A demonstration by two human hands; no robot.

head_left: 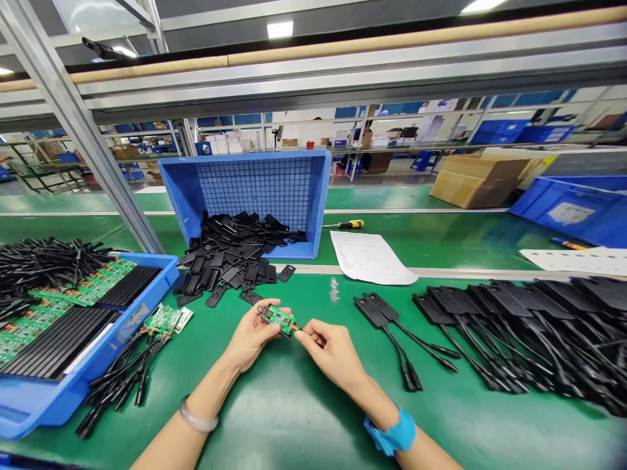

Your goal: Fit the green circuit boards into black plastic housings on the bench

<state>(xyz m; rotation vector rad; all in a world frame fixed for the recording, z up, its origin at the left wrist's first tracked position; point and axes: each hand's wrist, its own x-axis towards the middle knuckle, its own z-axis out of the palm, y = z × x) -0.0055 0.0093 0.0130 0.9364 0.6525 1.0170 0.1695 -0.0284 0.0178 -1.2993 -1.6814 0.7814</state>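
My left hand [252,336] is closed around a small green circuit board [277,318], held just above the green table. My right hand [329,349] pinches the board's right end, where a short wire stub shows. Behind the hands, a heap of black plastic covers [230,251] spills from a blue crate [255,186] tipped on its side. Left of my left hand lie more green boards with black cables [147,346].
A blue tray [63,391] at the left holds black racks, green boards and cables. Finished black cable assemblies [529,326] lie in rows at the right. A paper sheet [369,258] and a screwdriver [349,224] lie beyond. Cardboard boxes and blue bins stand farther back.
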